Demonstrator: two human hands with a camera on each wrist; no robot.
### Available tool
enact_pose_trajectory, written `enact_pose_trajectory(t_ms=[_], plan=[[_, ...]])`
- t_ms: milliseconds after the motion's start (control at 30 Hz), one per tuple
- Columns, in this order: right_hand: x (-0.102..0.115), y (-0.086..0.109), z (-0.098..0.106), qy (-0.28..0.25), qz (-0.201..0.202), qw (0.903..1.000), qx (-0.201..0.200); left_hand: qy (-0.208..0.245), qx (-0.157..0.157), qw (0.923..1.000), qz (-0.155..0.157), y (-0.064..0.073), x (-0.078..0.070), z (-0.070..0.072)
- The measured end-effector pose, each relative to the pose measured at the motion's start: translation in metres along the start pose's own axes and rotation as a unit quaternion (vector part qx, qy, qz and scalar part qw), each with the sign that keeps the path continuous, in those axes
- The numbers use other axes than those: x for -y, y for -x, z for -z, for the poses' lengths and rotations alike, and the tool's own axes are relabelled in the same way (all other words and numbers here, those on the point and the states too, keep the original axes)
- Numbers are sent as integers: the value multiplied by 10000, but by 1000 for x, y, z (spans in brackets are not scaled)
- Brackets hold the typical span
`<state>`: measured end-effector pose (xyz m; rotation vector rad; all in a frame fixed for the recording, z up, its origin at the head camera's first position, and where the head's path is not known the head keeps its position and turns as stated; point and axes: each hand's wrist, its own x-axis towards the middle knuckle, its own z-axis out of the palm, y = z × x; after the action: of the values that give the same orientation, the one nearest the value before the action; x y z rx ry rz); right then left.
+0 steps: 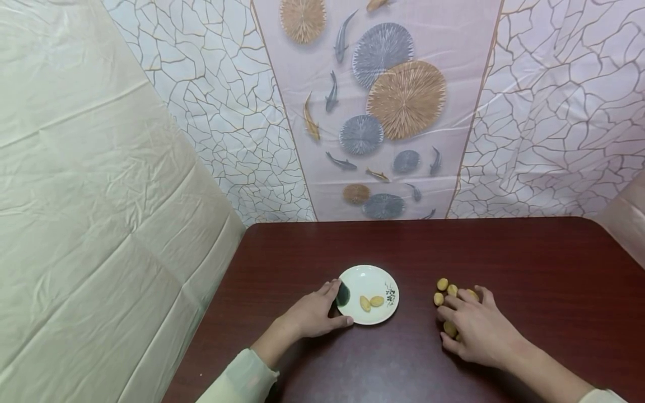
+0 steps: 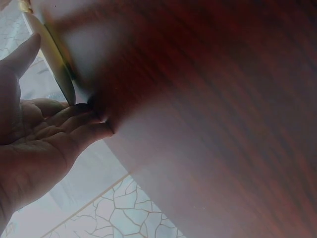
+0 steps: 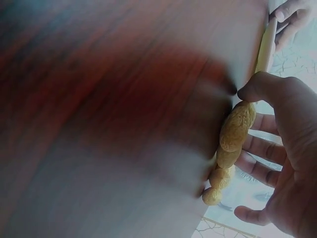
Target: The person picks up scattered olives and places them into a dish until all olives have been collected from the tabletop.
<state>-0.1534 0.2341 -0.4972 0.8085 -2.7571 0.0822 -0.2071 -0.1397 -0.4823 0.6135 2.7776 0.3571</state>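
Note:
A white plate (image 1: 364,281) has a dark green patch at its left and a small dark floral print at its right. Two wrinkled yellow oval pieces (image 1: 377,301), like dried fruit, lie on it. My left hand (image 1: 317,314) rests at the plate's left side, its fingertips at the rim and the thumb at the near edge. To the right, my right hand (image 1: 484,330) spreads over a cluster of the same yellow pieces (image 1: 439,299), partly hiding them. The right wrist view has the thumb tip right at one wrinkled piece (image 3: 237,126), the other fingers apart behind the row.
The dark red-brown table (image 1: 418,246) has a glossy wood grain. Behind it hangs a patterned cloth (image 1: 408,101) with fish and round leaf shapes. A pale cloth (image 1: 101,224) covers the left side.

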Motion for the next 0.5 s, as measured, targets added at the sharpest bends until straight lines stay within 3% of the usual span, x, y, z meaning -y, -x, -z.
enact_pose_trajectory(t_ms=[500], plan=[[4, -7, 1, -137, 80, 9987, -487, -25, 0, 10000, -16, 0, 0, 0]])
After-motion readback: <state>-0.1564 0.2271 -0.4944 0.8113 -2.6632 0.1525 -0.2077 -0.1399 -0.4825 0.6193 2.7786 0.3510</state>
